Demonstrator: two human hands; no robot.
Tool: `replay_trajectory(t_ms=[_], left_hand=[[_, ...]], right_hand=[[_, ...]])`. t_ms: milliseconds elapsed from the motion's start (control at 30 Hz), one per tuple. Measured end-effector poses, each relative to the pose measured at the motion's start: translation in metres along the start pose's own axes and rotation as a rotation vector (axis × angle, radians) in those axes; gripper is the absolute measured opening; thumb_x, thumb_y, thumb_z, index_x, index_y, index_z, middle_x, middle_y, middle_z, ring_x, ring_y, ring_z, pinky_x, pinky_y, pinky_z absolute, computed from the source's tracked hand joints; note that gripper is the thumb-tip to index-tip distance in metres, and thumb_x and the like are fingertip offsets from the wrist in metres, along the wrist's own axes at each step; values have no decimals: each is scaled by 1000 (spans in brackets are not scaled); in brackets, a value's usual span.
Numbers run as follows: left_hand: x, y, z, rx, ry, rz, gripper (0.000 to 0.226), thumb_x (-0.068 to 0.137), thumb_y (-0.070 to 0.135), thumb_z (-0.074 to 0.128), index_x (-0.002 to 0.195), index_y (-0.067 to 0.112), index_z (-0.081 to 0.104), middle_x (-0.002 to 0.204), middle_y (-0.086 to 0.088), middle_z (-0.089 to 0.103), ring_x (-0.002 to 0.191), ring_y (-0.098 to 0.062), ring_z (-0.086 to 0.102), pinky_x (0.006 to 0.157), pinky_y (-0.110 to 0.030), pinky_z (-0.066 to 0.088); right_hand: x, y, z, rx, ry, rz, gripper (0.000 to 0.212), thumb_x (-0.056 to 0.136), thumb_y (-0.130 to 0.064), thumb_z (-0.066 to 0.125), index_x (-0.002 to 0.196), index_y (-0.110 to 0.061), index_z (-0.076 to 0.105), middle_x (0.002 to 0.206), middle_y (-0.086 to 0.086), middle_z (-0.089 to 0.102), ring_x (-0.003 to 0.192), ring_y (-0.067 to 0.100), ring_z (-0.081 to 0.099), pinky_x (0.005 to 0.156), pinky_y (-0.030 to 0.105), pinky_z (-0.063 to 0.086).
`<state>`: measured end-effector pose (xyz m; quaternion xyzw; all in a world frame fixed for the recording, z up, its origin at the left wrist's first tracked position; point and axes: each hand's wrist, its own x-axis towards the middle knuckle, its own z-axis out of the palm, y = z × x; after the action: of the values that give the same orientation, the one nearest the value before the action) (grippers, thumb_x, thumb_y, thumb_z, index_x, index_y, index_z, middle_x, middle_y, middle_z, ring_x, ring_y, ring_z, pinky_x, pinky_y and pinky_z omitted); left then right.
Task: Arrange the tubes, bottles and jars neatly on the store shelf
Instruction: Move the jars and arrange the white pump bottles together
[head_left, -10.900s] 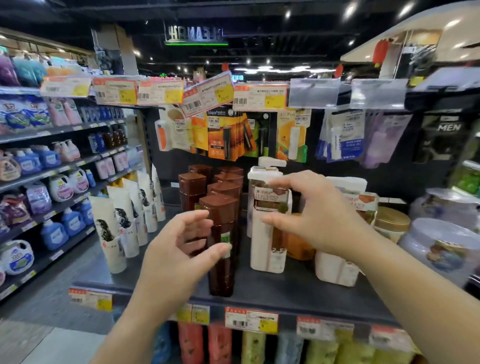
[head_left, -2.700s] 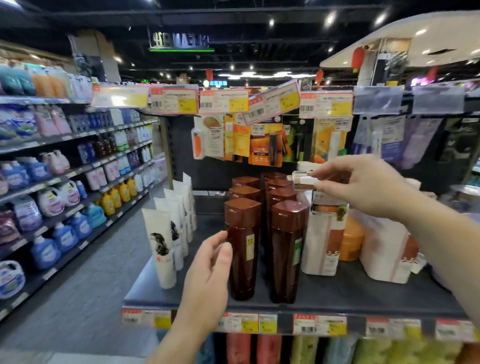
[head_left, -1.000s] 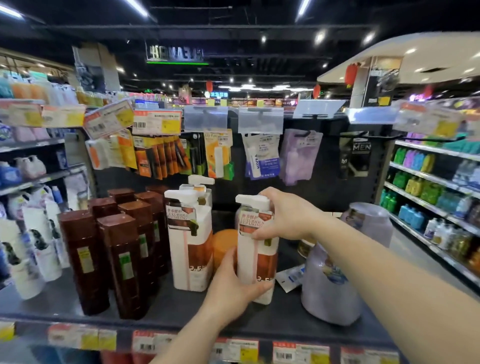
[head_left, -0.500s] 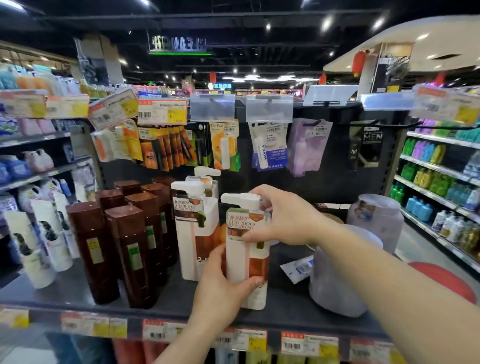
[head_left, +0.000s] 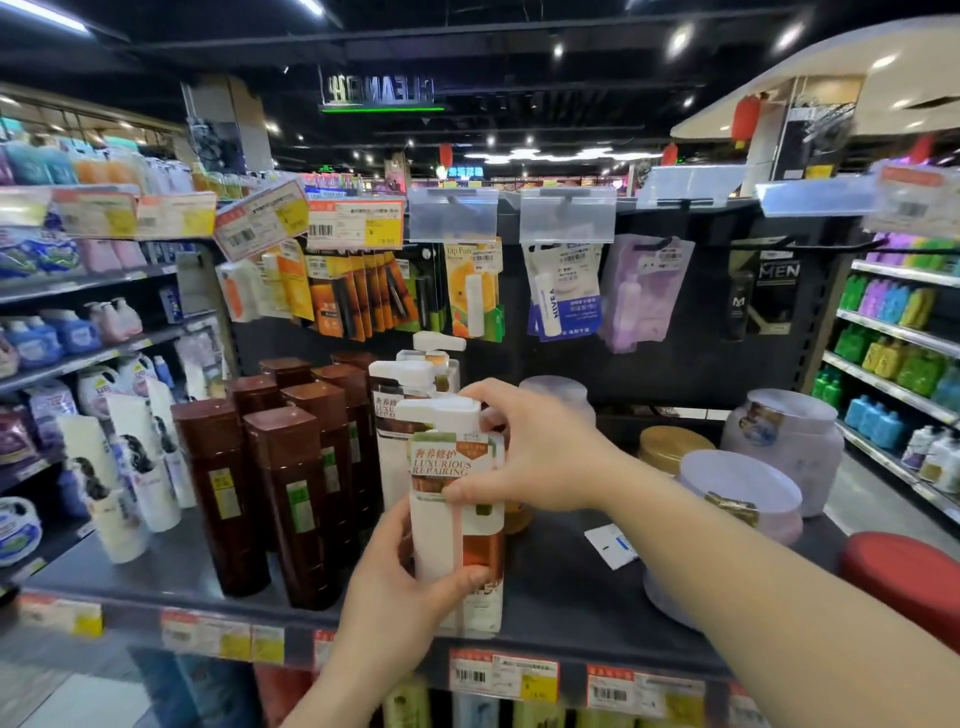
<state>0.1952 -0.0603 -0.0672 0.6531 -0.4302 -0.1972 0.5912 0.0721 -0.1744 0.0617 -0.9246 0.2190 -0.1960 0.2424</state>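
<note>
The white pump bottle (head_left: 457, 519) stands upright at the front edge of the dark shelf (head_left: 561, 597), held two-handed: the left hand (head_left: 400, 597) wraps its lower body with the thumb across the front, and the right hand (head_left: 530, 452) pinches the neck and label just under the pump head. It looks tall, rigid, smooth-sided and probably heavy with liquid, so the low body grip seems safer than the pump. Just left of it stand brown bottles (head_left: 291, 493), directly behind it another white pump bottle (head_left: 405, 405), and to its right lilac jars (head_left: 743, 499).
</note>
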Motion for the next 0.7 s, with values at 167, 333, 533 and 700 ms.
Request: replay_trajectory(t_ms=[167, 333, 533, 700], left_hand=[[-1, 4, -16, 48, 39, 24, 62, 66, 12, 86, 104, 50, 54, 98, 31, 68, 94, 10, 63, 67, -8, 50], [0, 1, -24, 59, 79, 25, 64, 68, 15, 85, 107, 53, 52, 105, 20, 68, 97, 8, 63, 74, -12, 49], [-3, -3, -27, 13, 84, 12, 73, 67, 16, 86, 120, 45, 46, 112, 23, 61, 101, 4, 60, 70, -9, 45], [-2, -8, -28, -34, 102, 40, 76, 60, 11, 90, 108, 52, 48, 112, 25, 61, 104, 2, 59, 87, -24, 49]], right_hand=[[13, -7, 12, -70, 24, -28, 81, 67, -54, 77, 136, -36, 38, 118, -15, 58, 103, 7, 59, 86, 34, 56], [20, -9, 20, -47, 31, -17, 78, 66, -55, 78, 132, -34, 41, 120, -14, 54, 103, 7, 57, 84, 35, 56], [24, 40, -4, 316, 168, 224, 58, 88, -46, 60, 140, -28, 42, 125, -7, 53, 108, 7, 55, 78, 19, 46], [31, 84, 32, 37, 96, 243, 68, 82, -32, 73, 141, -25, 40, 141, -4, 46, 128, 15, 46, 98, 25, 42]])
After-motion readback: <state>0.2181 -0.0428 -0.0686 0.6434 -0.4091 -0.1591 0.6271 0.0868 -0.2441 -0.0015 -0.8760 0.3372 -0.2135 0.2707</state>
